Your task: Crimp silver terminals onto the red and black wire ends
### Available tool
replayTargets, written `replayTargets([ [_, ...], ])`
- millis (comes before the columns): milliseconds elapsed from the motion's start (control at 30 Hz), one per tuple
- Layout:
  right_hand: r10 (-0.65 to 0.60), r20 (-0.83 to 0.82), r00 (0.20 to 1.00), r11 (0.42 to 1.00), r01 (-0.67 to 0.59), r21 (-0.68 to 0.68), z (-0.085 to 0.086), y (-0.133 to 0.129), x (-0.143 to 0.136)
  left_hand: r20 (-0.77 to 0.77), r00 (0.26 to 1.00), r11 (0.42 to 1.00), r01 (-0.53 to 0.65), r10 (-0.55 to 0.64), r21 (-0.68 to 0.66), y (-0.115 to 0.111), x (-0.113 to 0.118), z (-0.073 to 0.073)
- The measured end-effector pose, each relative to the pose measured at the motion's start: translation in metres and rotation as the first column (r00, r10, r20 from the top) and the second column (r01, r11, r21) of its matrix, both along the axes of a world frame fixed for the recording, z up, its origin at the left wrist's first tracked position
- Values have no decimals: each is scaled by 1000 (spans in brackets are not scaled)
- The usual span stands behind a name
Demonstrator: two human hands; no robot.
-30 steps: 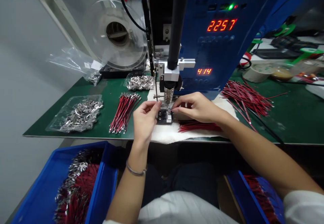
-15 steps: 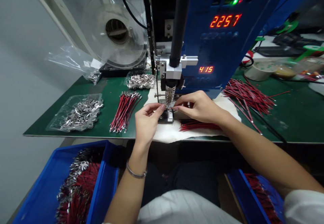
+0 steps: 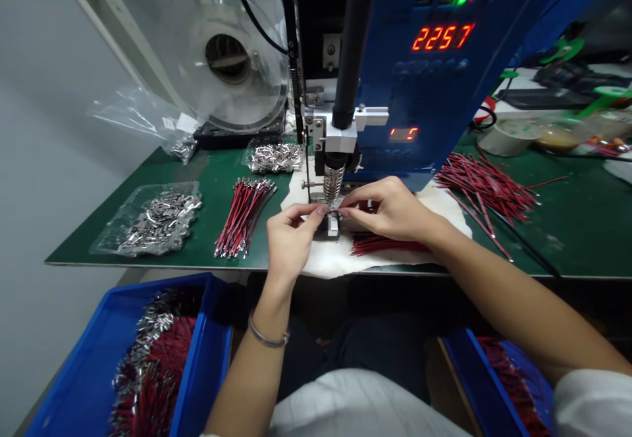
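Note:
My left hand [image 3: 291, 236] is closed in a pinch at the left side of a small metal fixture [image 3: 332, 225]; whatever sits between thumb and finger is too small to make out. From the right, my right hand [image 3: 395, 210] pinches a thin red wire [image 3: 338, 211], its end reaching in over the fixture. Right above the fingertips is the spring-wrapped tip [image 3: 332, 183] of a blue bench machine [image 3: 409, 95]. Beneath my right hand, a bundle of red and black wires [image 3: 380, 244] lies on a white cloth [image 3: 326, 264].
On the green table [image 3: 217, 160], left, are wires with metal ends [image 3: 244, 216] and two clear trays of metal terminals [image 3: 160, 223]. Loose red wires [image 3: 486, 187] lie right. Blue bins [image 3: 207, 312] of wires stand below the edge. A clear reel [image 3: 187, 49] stands behind.
My left hand has shifted slightly right, nearer the right fingertips. The lower red display has gone from 415 to a partly lit reading. My right hand stays nearly where it was.

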State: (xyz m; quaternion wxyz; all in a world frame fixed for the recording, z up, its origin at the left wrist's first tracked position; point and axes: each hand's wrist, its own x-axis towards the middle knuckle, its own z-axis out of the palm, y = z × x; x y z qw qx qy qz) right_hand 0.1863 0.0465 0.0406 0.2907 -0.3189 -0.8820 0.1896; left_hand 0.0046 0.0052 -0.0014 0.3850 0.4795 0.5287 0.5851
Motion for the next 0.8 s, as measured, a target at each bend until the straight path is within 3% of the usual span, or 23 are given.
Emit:
replayTargets([
  [800,-113,-14,993,993,112,-46,-1,-5,-5,0,1000,1000,-9,9,12,0,-1,0],
])
